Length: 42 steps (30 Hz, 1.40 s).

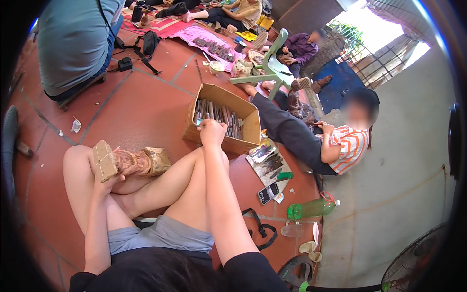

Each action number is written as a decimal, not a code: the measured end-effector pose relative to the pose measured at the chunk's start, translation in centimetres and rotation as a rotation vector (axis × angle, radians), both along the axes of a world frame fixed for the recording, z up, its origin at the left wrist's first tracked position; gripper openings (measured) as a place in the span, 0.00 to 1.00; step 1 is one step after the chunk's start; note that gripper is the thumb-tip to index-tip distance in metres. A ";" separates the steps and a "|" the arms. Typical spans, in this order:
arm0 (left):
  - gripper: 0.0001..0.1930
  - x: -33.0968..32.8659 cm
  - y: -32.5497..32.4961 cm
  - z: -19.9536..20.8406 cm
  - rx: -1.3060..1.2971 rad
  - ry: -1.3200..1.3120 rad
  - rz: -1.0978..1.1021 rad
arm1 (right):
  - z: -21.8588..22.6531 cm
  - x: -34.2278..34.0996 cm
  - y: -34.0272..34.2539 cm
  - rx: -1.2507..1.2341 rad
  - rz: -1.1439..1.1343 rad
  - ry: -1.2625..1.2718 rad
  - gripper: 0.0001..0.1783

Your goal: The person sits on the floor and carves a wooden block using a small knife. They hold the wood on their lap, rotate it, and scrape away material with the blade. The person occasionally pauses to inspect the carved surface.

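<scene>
A carved wooden figure (134, 163) lay over the crossed legs (187, 179).
The left hand (114, 184) held its block end from below — the right hand (212, 132) curled at the cardboard box (251, 129) of chisels (233, 124), whether gripping one I couldn't tell.

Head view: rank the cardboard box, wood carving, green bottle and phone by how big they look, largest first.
1. Cardboard box
2. Wood carving
3. Green bottle
4. Phone

Picture size only; true sizes may differ.
</scene>
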<state>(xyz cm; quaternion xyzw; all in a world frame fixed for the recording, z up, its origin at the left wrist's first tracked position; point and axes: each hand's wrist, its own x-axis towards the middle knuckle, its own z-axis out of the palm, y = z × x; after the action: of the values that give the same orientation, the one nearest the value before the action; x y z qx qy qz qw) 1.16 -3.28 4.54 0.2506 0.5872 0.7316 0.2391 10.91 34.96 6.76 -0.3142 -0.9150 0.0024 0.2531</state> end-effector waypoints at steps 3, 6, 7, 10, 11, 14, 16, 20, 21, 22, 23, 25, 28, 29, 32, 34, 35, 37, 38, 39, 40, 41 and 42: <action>0.43 0.0 -0.7 -1.2 -0.033 -0.101 0.009 | -0.4 -0.1 0.3 0.010 -0.013 0.006 0.05; 0.43 0.0 -0.6 -1.2 -0.033 -0.087 0.007 | -0.5 -0.2 0.5 -0.001 -0.018 0.018 0.03; 0.44 0.0 -0.5 -1.1 -0.014 -0.083 0.002 | -0.5 -0.2 0.5 -0.007 -0.019 0.010 0.03; 0.44 -0.1 -0.4 -1.0 0.021 -0.067 0.002 | -0.4 -0.3 0.5 -0.028 -0.018 -0.005 0.01; 0.45 -0.1 -0.3 -1.1 0.017 -0.057 0.012 | -0.4 -0.4 0.5 -0.036 -0.016 -0.009 0.01; 0.45 0.1 0.0 0.0 0.000 -0.036 0.015 | -0.6 -0.4 0.6 -0.033 -0.038 -0.001 0.04; 0.46 0.2 0.1 0.3 -0.006 -0.035 0.008 | -0.7 -0.4 0.7 -0.013 -0.037 0.031 0.03; 0.46 -0.1 -0.3 -0.6 -0.011 -0.035 0.001 | -0.3 -0.4 0.5 -0.013 -0.026 0.045 0.01; 0.46 -0.1 -0.4 -0.7 -0.011 -0.031 0.003 | -0.2 -0.4 0.4 -0.021 -0.031 0.025 0.01; 0.46 -0.1 -0.3 -0.9 -0.011 -0.026 0.004 | -0.2 -0.4 0.4 -0.028 -0.036 0.004 0.01; 0.46 -0.1 -0.4 -1.0 -0.013 -0.021 0.006 | -0.2 -0.4 0.4 -0.035 -0.042 -0.016 0.01; 0.46 -0.2 -0.4 -1.2 -0.017 -0.012 0.010 | -0.3 -0.4 0.5 -0.035 -0.040 -0.011 0.01; 0.46 -0.3 -0.3 -1.4 -0.018 -0.011 0.007 | -0.5 -0.4 0.6 -0.036 -0.043 -0.008 0.01; 0.46 -0.4 -0.3 -1.5 -0.015 -0.016 -0.001 | -0.5 -0.4 0.7 -0.036 -0.044 -0.007 0.02; 0.47 -0.4 -0.3 -1.6 0.003 -0.039 -0.014 | -0.4 -0.6 0.6 0.016 -0.031 -0.008 0.02; 0.47 -0.4 -0.2 -1.5 0.012 -0.044 -0.018 | -0.4 -0.7 0.5 0.042 -0.012 0.046 0.03; 0.48 -0.4 -0.2 -1.5 0.015 -0.042 -0.020 | -0.4 -0.6 0.5 0.055 -0.003 0.073 0.04; 0.48 -0.3 -0.2 -1.3 0.009 -0.037 -0.016 | -0.4 -0.6 0.4 -0.020 -0.020 0.038 0.04; 0.48 -0.3 -0.2 -1.1 0.000 -0.036 -0.010 | -0.3 -0.7 0.4 -0.057 -0.028 0.021 0.04; 0.48 -0.2 -0.2 -1.0 -0.008 -0.034 -0.006 | -0.3 -0.6 0.4 -0.029 -0.021 0.050 0.03; 0.48 -0.2 -0.3 -0.9 -0.007 -0.033 -0.007 | -0.1 -0.5 0.5 0.000 -0.014 0.078 0.02; 0.48 -0.2 -0.3 -0.9 -0.006 -0.031 -0.010 | 0.0 -0.5 0.5 0.028 -0.007 0.107 0.02; 0.47 -0.2 -0.3 -0.9 -0.003 -0.032 -0.013 | 0.1 -0.5 0.4 -0.029 -0.027 0.058 0.02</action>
<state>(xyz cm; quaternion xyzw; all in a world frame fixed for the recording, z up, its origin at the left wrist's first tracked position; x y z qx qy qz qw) 0.94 -3.59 3.59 0.2424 0.5828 0.7329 0.2539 10.38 35.38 6.88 -0.3301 -0.9028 0.0215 0.2748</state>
